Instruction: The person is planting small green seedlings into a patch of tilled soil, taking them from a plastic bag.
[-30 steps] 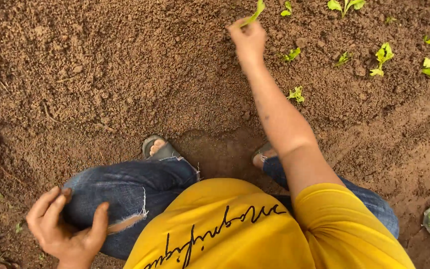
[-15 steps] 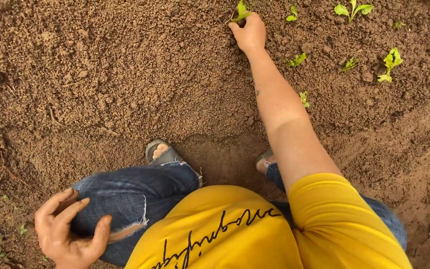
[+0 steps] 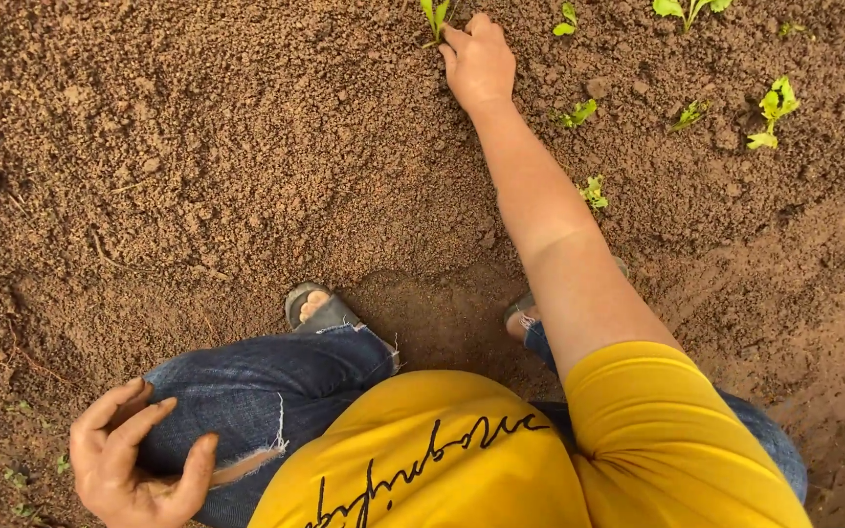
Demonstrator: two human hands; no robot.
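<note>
loose brown soil (image 3: 198,166); right hand (image 3: 479,61) presses beside seedling (image 3: 435,15).

- Seedlings in the soil: one (image 3: 435,17) touching the right hand's (image 3: 478,61) fingertips; about eight more right of that hand, some too small to be sure.
- Hands: two, the left hand (image 3: 134,464) low, well apart.
- Sandalled feet: two.

outdoor plot: loose crumbly brown soil (image 3: 198,156), few pale green seedlings (image 3: 773,108), even daylight.
</note>
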